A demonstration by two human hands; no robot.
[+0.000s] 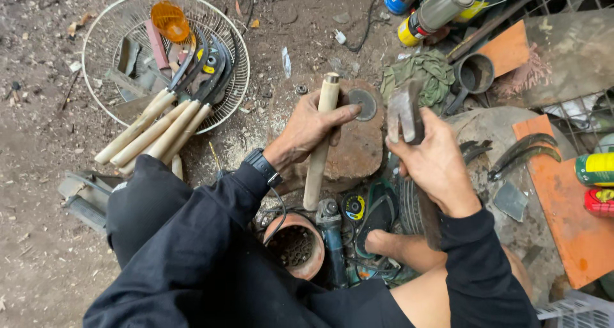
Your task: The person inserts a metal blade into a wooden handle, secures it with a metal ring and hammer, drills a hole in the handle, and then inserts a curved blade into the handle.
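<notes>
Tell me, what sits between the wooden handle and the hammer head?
In the head view, a dark round metal disc lies on the stump between the wooden handle and the hammer.

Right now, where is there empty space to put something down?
The dirt ground left of the wire fan guard is bare, and so is the dirt below the grey block. Around the stump, between both hands, it is crowded with tools.

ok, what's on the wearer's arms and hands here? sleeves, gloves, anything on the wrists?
Both arms are in long black sleeves that reach the wrists. The left hand is bare, no glove, with a black wristwatch on a dark strap just past the cuff. The right hand is bare too; nothing shows on that wrist, and its black cuff sits snug. No rings or markings visible.
</notes>
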